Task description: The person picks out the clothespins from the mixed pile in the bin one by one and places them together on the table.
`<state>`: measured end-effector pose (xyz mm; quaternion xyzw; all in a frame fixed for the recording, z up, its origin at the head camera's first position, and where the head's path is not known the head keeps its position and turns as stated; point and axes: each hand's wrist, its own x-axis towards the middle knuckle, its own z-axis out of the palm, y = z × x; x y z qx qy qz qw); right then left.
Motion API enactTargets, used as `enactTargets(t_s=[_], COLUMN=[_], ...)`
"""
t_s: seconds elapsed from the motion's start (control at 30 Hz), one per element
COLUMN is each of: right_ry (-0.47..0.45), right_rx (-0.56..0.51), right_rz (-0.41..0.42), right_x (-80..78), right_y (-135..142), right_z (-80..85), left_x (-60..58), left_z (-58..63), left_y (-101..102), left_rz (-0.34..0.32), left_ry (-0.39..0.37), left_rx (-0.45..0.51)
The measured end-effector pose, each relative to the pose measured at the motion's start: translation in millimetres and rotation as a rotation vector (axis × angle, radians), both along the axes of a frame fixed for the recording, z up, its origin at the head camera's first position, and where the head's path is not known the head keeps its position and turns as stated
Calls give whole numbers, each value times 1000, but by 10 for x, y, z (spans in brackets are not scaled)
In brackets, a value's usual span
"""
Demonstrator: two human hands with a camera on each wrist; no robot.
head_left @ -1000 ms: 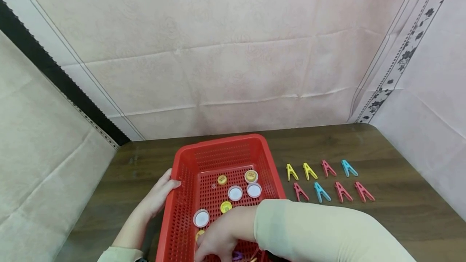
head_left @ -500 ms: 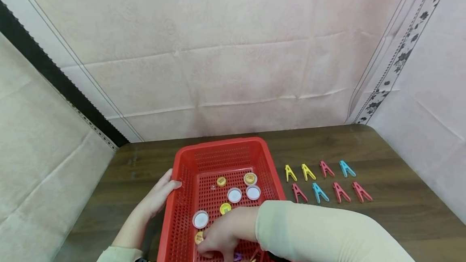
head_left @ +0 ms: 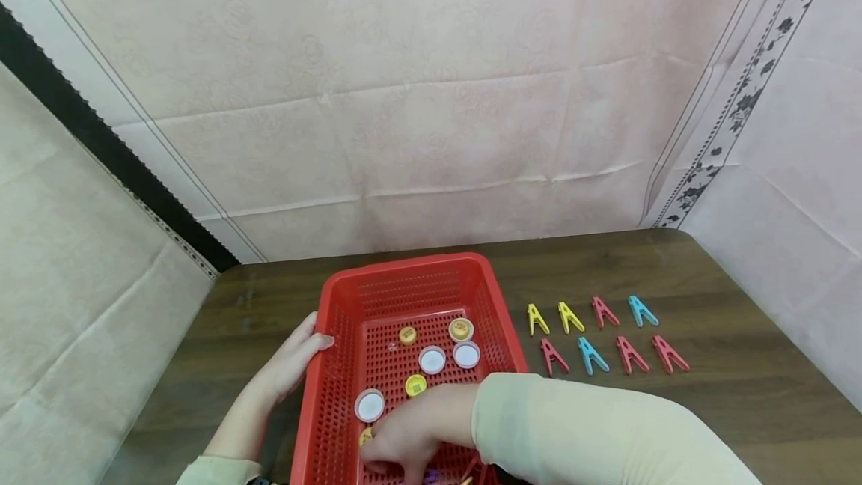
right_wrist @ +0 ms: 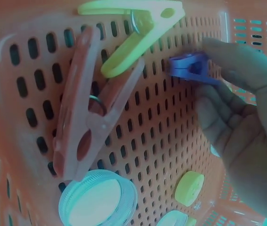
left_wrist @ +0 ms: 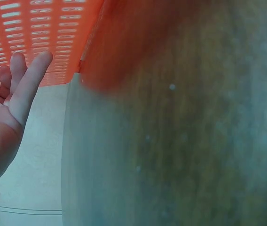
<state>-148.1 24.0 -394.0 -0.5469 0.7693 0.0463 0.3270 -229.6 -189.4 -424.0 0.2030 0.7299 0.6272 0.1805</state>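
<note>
My left hand [head_left: 291, 362] grips the left side of a red perforated basket [head_left: 417, 263], its thumb over the rim. In the left wrist view the fingers [left_wrist: 30, 84] lie along the outer wall. Inside the near end of the basket is my right hand [head_left: 412, 431]. The right wrist view shows its thumb and fingers pinching a small purple clothespin [right_wrist: 190, 68] close over the basket floor. A yellow clothespin [right_wrist: 145, 40] and a pink clothespin [right_wrist: 89, 117] lie beside it. The near end of the basket is cut off in the head view.
White-topped round lids [head_left: 370, 405] and yellow caps [head_left: 407, 334] are scattered in the basket. On the wooden table [head_left: 269, 298], to the basket's right, two rows of yellow, pink and blue clothespins [head_left: 587, 355] are laid out. Pale cloth [head_left: 431, 133] hangs behind the table.
The right hand's fingers have shifted slightly left, and the purple clothespin with them. The left hand stays on the basket's side. The clothespins on the table have not moved.
</note>
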Motion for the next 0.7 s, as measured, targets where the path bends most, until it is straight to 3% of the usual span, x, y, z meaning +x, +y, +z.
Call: enactTargets(t_s=[0.27, 0.53, 0.7], right_ry=[-95, -80, -158], right_rx=[-233, -268, -289], right_rz=[-175, -132, -199], right_x=[-90, -113, -110], right_y=[66, 68, 96], right_z=[83, 72, 95], left_x=[6, 8, 3], left_z=[-7, -14, 0], left_y=[-2, 4, 11], left_rz=[-2, 10, 13], left_ry=[1, -2, -2], left_rx=[3, -1, 0])
